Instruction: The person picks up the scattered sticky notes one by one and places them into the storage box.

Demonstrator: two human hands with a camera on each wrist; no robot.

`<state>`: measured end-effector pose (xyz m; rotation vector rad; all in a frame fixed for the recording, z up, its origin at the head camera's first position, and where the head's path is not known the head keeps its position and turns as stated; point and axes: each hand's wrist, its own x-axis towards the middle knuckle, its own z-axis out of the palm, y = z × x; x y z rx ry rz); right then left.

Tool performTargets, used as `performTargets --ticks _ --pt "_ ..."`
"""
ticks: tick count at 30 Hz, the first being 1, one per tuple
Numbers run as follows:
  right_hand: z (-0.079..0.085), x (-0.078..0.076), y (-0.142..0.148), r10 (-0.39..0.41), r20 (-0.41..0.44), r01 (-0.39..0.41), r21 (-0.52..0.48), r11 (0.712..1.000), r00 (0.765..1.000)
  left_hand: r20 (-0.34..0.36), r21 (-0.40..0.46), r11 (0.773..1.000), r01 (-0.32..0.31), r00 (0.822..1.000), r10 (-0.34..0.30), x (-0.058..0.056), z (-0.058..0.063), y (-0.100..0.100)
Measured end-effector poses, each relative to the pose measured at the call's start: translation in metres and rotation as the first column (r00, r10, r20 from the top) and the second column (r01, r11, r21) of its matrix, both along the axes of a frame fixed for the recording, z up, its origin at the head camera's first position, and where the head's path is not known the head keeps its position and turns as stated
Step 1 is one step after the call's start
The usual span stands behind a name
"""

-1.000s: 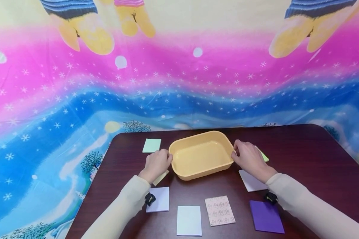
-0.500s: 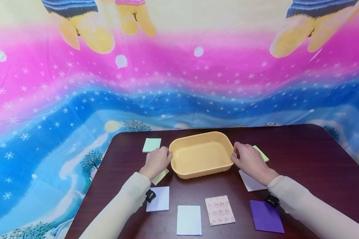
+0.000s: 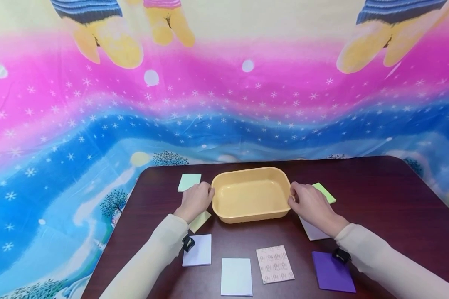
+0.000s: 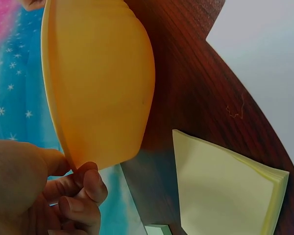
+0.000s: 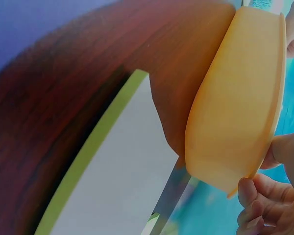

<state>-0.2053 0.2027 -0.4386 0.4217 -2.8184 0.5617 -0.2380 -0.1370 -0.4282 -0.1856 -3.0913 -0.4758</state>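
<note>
Both hands hold a yellow plastic basin (image 3: pixel 251 195) with rounded corners and nothing inside, near the middle of the dark table. My left hand (image 3: pixel 195 201) pinches its rim at the left end. In the left wrist view the thumb and forefinger of that left hand (image 4: pixel 29 191) meet on the lip of the basin (image 4: pixel 98 88). At the opposite end, my right hand (image 3: pixel 314 203) pinches the rim. The right wrist view shows the thumb and bent fingers of the right hand (image 5: pixel 272 200) at the lip of the basin (image 5: pixel 235 103).
Paper pads lie around the basin: mint (image 3: pixel 190 182), pale yellow (image 3: pixel 200 222), lavender (image 3: pixel 202 249), whitish (image 3: pixel 236 277), pink patterned (image 3: pixel 275 264), purple (image 3: pixel 334 272), pale grey (image 3: pixel 313 230) and lime (image 3: pixel 325 192). A printed cloth (image 3: pixel 224 99) hangs behind the table (image 3: pixel 389 207).
The basin has turned slightly, so its long sides lie straighter across the table. Both hands keep their hold at the ends, the right one shifting marginally left and nearer. The pads have not moved.
</note>
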Motion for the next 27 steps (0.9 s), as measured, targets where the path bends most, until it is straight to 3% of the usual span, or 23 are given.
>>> performTargets --ticks 27 --pt "-0.002 0.013 -0.005 0.015 -0.035 -0.014 0.019 1.0 0.999 0.007 -0.021 1.0 -0.014 1.0 0.014 -0.012 -0.001 0.001"
